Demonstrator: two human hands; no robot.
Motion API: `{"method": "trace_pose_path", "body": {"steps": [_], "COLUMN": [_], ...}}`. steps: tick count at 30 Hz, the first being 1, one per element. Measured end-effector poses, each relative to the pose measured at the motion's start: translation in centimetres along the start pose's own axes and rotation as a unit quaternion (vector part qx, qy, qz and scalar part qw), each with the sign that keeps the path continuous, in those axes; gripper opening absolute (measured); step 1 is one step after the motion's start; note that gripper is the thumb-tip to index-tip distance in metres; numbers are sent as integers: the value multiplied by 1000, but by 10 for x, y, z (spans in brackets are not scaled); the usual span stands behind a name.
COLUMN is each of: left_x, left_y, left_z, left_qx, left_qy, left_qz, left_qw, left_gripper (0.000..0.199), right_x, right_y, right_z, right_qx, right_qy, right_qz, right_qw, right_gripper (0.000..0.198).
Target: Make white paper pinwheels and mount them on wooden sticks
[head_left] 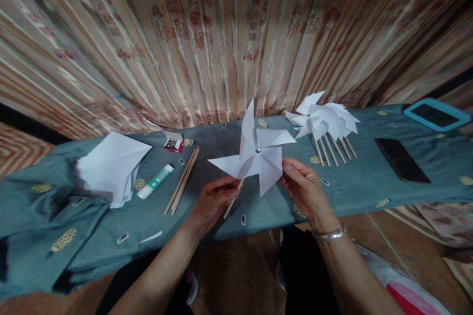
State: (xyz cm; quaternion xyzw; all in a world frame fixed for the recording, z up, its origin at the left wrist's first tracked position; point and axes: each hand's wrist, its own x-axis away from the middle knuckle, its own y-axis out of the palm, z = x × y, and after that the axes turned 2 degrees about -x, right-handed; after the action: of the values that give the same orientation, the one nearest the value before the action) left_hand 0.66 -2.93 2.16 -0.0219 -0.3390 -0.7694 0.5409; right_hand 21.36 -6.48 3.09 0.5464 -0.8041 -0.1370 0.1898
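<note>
A white paper pinwheel (268,165) with a round metal pin at its centre is held up in the middle of the view. Its wooden stick (232,204) slants down to the left, and my left hand (214,202) is closed around it just below the paper blades. My right hand (305,184) pinches the edge of the right-hand blade between thumb and fingers. Left of my left hand lie several loose wooden sticks (184,179). Behind my right hand, several finished pinwheels (325,118) are stacked, sticks pointing toward me.
On the green cloth-covered table (266,216) lie a stack of white paper (111,162), a glue stick (155,181), a small red box of pins (173,143) and a paper scrap (151,237). A black phone (402,160) and a blue-framed device (436,114) lie at right. A curtain (221,49) hangs behind.
</note>
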Motion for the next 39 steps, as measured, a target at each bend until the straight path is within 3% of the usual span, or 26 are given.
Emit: {"method": "trace_pose_path", "body": {"steps": [12, 24, 29, 35, 39], "left_x": [-1, -2, -3, -2, -2], "left_y": [3, 2, 2, 4, 2], "left_z": [-1, -4, -8, -5, 1], "left_qx": [3, -1, -15, -17, -7], "left_qy": [-10, 14, 29, 37, 40], "left_qz": [10, -16, -31, -40, -7], "left_qw": [1000, 1000, 999, 998, 999], "left_gripper": [39, 36, 27, 32, 32], "right_x": [2, 13, 16, 25, 26], "right_y": [2, 16, 22, 30, 17], "right_z": [3, 15, 17, 15, 4], "right_qx": [-22, -76, -34, 75, 119], "right_qy": [31, 77, 76, 58, 28], "right_qz": [-7, -66, -95, -148, -117], "right_qw": [999, 992, 992, 984, 986], "right_gripper": [30, 23, 27, 26, 26]}}
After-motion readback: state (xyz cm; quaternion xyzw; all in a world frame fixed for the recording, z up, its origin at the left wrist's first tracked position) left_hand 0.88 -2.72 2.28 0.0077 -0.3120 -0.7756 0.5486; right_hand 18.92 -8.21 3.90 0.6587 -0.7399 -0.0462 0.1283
